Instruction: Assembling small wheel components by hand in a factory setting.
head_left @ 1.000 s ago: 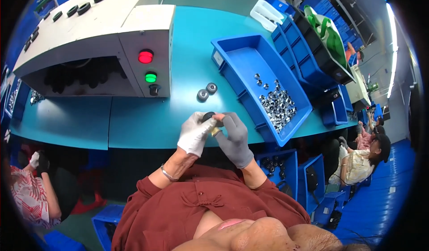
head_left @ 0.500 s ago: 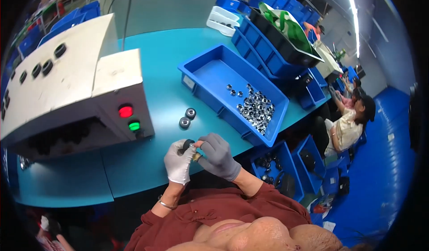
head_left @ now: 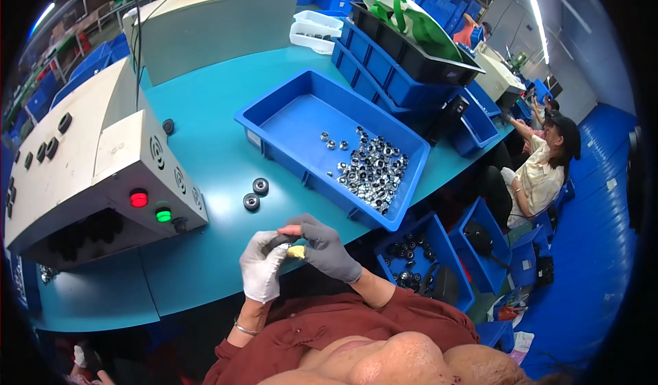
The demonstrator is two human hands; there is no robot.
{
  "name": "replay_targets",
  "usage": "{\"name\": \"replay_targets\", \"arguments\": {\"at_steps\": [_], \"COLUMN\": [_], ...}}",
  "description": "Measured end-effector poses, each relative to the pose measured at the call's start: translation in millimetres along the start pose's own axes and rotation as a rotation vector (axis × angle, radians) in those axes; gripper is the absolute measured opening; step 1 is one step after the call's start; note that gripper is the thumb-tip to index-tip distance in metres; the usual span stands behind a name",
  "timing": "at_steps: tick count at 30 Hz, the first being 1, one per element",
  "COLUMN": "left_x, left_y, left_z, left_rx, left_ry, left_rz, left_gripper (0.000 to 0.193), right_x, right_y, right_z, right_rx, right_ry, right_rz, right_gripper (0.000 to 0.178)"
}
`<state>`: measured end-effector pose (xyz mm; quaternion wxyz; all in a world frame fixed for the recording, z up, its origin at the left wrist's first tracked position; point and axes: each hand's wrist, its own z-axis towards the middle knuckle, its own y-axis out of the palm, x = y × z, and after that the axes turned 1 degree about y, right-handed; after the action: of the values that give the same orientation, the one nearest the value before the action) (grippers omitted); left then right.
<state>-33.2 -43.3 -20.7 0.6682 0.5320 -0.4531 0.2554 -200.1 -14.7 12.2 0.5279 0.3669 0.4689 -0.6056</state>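
Note:
My left hand [head_left: 261,268], in a white glove, is closed on a small black rubber ring [head_left: 279,240]. My right hand [head_left: 330,253], in a grey glove with a bare fingertip showing, pinches the ring from the other side. A bit of yellow [head_left: 296,251] shows at the right thumb; I cannot tell whether it is a wrap or a separate piece. The fingers cover much of the ring and whatever may be inside it. Two small black wheels with shiny centres, one wheel [head_left: 260,185] and another wheel [head_left: 251,202], lie on the table just beyond my hands.
A blue tray [head_left: 274,145] with several shiny metal hubs [head_left: 373,172] stands ahead. At left is a beige machine [head_left: 123,152] with red and green lights and black rings on top. Stacked crates [head_left: 397,77] rise beyond; a blue bin [head_left: 449,265] sits low right. A person [head_left: 541,172] sits farther right.
My view has shifted, so the machine, tray and table appear further left. Both hands stay together around the black ring, which now sits flatter between the fingers.

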Motion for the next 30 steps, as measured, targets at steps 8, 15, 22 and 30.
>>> {"name": "replay_targets", "arguments": {"at_steps": [8, 15, 22, 30], "left_x": [6, 17, -7, 25], "left_y": [17, 40, 38, 7], "left_z": [-5, 7, 23, 3], "left_rx": [0.183, 0.418, 0.529, 0.202], "left_ry": [0.338, 0.671, 0.256, 0.232], "left_rz": [0.544, 0.822, 0.057, 0.403], "left_gripper": [0.018, 0.012, 0.026, 0.034], "right_x": [19, 21, 15, -15], "right_y": [-7, 24, 36, 4], "right_z": [1, 12, 32, 29], "right_rx": [-0.035, 0.121, 0.191, -0.081], "right_ry": [0.102, 0.176, 0.011, -0.135], "right_rz": [0.227, 0.484, 0.137, -0.231], "right_gripper": [0.028, 0.02, 0.03, 0.032]}}
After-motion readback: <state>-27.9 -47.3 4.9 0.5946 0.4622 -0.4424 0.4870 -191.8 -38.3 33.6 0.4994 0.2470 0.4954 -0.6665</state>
